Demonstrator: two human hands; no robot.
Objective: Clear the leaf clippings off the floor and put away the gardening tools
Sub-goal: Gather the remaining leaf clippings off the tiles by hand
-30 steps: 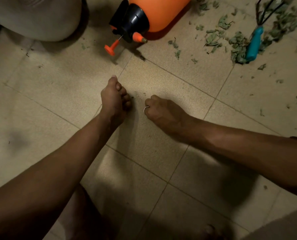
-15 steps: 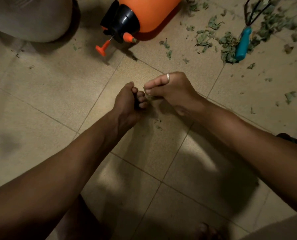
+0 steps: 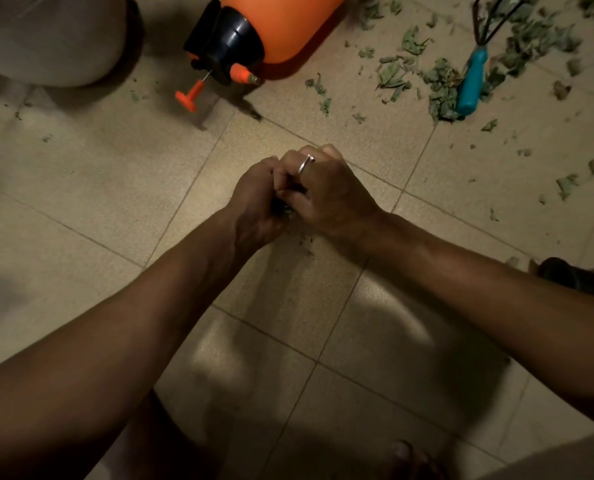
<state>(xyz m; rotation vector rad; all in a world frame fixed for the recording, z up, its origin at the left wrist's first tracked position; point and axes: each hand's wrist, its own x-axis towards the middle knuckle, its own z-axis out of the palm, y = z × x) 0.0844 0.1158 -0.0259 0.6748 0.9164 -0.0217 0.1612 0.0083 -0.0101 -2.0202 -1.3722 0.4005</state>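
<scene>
My left hand point(image 3: 257, 202) and my right hand point(image 3: 326, 188) are pressed together above the tiled floor, fingers curled around a small dark bunch of leaf clippings point(image 3: 283, 211) between them. A ring sits on a right-hand finger. More green leaf clippings point(image 3: 437, 81) lie scattered over the tiles at the upper right. Among them lies a hand rake with a teal handle point(image 3: 470, 84) and black tines. An orange pressure sprayer point(image 3: 275, 26) with a black cap lies on its side at the top centre.
A large pale rounded pot or sack point(image 3: 49, 39) fills the top left corner. A dark object point(image 3: 572, 275) sits at the right edge beside my forearm. Tiny leaf crumbs point(image 3: 306, 242) lie just below my hands. My toes point(image 3: 403, 452) show at the bottom.
My two hands were apart on the floor, then came together; now both curl round the gathered clippings. The view has shifted slightly.
</scene>
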